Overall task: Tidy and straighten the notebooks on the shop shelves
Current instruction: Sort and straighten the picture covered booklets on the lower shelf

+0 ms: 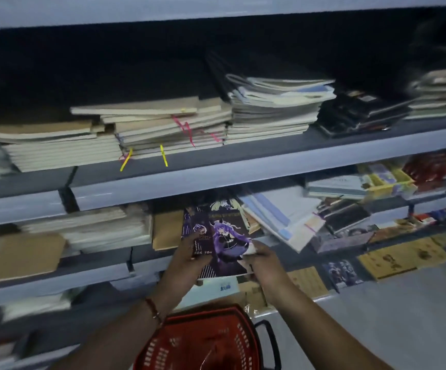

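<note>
A: What has the left hand [189, 259] got?
B: Its fingers curl round the left edge of a purple notebook [217, 237], thumb on the cover.
A: And to its right?
B: The right hand [263, 264] pinches the notebook's lower right corner. The book tilts out from the shelf [101, 272] just above both hands.
A: Below them?
B: A red basket [203, 340].

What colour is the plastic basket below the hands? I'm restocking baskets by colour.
Red, with a black handle: the slotted plastic basket, clearest in the head view.
</note>
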`<action>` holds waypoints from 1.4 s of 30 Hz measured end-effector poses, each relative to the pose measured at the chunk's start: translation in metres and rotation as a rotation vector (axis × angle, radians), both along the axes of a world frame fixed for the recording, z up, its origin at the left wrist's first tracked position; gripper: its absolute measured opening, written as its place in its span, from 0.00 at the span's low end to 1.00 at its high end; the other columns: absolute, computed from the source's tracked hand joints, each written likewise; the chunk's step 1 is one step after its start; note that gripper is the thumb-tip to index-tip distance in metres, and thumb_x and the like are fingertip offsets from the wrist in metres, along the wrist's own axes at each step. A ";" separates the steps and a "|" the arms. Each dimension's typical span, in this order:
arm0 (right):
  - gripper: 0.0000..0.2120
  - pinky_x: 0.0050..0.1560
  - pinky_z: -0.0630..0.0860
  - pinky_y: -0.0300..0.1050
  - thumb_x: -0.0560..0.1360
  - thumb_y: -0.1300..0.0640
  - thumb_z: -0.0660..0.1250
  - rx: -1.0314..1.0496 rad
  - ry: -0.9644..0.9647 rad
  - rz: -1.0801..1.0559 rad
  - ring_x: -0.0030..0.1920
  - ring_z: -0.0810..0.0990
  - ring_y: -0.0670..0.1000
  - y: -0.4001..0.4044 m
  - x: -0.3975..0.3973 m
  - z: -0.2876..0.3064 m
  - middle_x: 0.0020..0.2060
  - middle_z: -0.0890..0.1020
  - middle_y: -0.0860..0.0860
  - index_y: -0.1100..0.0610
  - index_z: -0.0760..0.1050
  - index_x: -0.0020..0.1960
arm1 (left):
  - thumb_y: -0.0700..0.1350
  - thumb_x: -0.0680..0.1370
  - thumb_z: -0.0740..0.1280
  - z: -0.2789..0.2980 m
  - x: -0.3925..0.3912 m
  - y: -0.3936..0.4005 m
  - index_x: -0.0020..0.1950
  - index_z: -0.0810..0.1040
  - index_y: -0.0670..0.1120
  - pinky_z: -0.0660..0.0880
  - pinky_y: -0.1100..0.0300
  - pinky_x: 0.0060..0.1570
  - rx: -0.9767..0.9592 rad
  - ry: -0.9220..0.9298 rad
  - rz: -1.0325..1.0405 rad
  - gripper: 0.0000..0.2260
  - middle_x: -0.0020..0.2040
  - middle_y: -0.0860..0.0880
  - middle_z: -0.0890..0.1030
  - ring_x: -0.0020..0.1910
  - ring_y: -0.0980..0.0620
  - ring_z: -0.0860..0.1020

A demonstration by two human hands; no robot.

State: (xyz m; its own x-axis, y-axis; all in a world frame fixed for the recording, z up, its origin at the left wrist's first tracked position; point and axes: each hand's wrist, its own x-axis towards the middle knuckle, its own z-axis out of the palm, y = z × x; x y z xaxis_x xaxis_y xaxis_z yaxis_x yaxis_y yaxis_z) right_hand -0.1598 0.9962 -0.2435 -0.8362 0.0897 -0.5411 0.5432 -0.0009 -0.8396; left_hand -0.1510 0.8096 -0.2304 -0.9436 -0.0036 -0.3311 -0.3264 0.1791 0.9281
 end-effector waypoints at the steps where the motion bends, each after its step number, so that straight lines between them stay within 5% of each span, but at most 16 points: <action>1: 0.16 0.41 0.79 0.48 0.77 0.67 0.64 -0.001 -0.006 -0.002 0.46 0.82 0.58 0.004 -0.006 -0.001 0.51 0.84 0.58 0.56 0.76 0.63 | 0.37 0.78 0.68 0.001 0.007 0.004 0.69 0.69 0.62 0.77 0.56 0.34 0.021 -0.021 0.027 0.26 0.55 0.51 0.83 0.49 0.48 0.82; 5: 0.17 0.38 0.77 0.49 0.78 0.62 0.65 0.202 0.140 0.160 0.41 0.80 0.52 0.014 -0.012 -0.004 0.49 0.80 0.53 0.51 0.70 0.65 | 0.37 0.79 0.69 0.000 0.023 0.020 0.69 0.68 0.62 0.73 0.57 0.32 0.079 -0.018 0.125 0.26 0.52 0.44 0.84 0.35 0.48 0.79; 7: 0.25 0.52 0.78 0.47 0.76 0.47 0.67 0.450 0.345 0.348 0.52 0.79 0.49 0.017 -0.009 -0.006 0.60 0.74 0.51 0.47 0.68 0.72 | 0.36 0.79 0.68 0.001 0.018 0.029 0.66 0.72 0.60 0.74 0.58 0.31 0.082 0.001 0.174 0.23 0.48 0.45 0.85 0.32 0.50 0.78; 9: 0.33 0.70 0.68 0.54 0.71 0.33 0.59 0.811 0.505 0.579 0.69 0.68 0.51 0.021 -0.010 -0.012 0.72 0.64 0.48 0.43 0.66 0.73 | 0.33 0.78 0.67 0.002 0.009 0.036 0.60 0.76 0.58 0.75 0.58 0.31 0.108 0.004 0.243 0.20 0.39 0.49 0.85 0.31 0.50 0.76; 11: 0.35 0.76 0.55 0.57 0.72 0.31 0.57 1.070 0.617 0.798 0.76 0.59 0.54 0.022 -0.015 -0.017 0.76 0.61 0.47 0.42 0.62 0.76 | 0.31 0.77 0.66 0.002 0.002 0.040 0.58 0.78 0.53 0.76 0.57 0.32 0.191 -0.019 0.288 0.18 0.34 0.50 0.83 0.29 0.49 0.74; 13: 0.31 0.76 0.53 0.56 0.76 0.40 0.61 1.168 0.678 0.905 0.76 0.60 0.55 0.020 -0.023 -0.018 0.74 0.66 0.48 0.46 0.60 0.77 | 0.30 0.76 0.67 0.001 -0.004 0.043 0.58 0.79 0.50 0.76 0.56 0.33 0.260 -0.033 0.310 0.18 0.35 0.48 0.82 0.28 0.49 0.73; 19: 0.31 0.70 0.68 0.52 0.80 0.58 0.62 1.249 0.697 0.950 0.73 0.67 0.56 0.009 -0.051 -0.034 0.76 0.66 0.51 0.51 0.55 0.80 | 0.33 0.78 0.67 -0.004 -0.026 0.043 0.50 0.82 0.46 0.79 0.56 0.33 0.192 -0.051 0.372 0.08 0.40 0.44 0.81 0.26 0.51 0.74; 28: 0.37 0.70 0.69 0.52 0.79 0.64 0.62 1.291 0.700 0.981 0.77 0.60 0.56 0.005 -0.074 -0.033 0.79 0.58 0.51 0.50 0.49 0.81 | 0.36 0.78 0.68 -0.009 -0.038 0.035 0.41 0.79 0.54 0.72 0.65 0.24 -0.101 0.071 0.311 0.13 0.25 0.58 0.78 0.21 0.61 0.74; 34: 0.34 0.73 0.65 0.50 0.81 0.61 0.61 1.269 0.707 0.950 0.79 0.57 0.54 0.009 -0.083 -0.033 0.80 0.56 0.49 0.48 0.48 0.81 | 0.37 0.83 0.61 -0.010 -0.043 0.031 0.41 0.76 0.58 0.73 0.62 0.32 -0.145 0.042 0.291 0.18 0.35 0.53 0.79 0.30 0.55 0.75; 38: 0.31 0.73 0.64 0.49 0.82 0.57 0.60 1.250 0.719 0.910 0.78 0.58 0.54 0.008 -0.082 -0.035 0.79 0.58 0.49 0.48 0.50 0.81 | 0.32 0.81 0.58 -0.012 -0.050 0.026 0.39 0.78 0.47 0.70 0.64 0.26 -0.030 -0.062 0.368 0.17 0.24 0.54 0.77 0.22 0.56 0.72; 42: 0.29 0.73 0.64 0.51 0.82 0.44 0.59 1.209 0.729 0.861 0.75 0.62 0.54 0.002 -0.080 -0.035 0.76 0.65 0.52 0.52 0.56 0.79 | 0.33 0.80 0.61 -0.018 -0.057 0.025 0.44 0.80 0.40 0.71 0.62 0.28 0.149 -0.198 0.442 0.10 0.28 0.46 0.78 0.25 0.50 0.71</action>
State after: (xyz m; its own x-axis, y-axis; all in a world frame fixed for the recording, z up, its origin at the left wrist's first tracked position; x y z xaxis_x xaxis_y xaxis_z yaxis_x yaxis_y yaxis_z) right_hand -0.2397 0.9986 -0.2785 -0.8909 -0.4543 -0.0037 -0.4451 0.8745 -0.1924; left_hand -0.2076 0.8342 -0.2484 -0.7817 -0.3272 -0.5309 -0.5135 -0.1456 0.8457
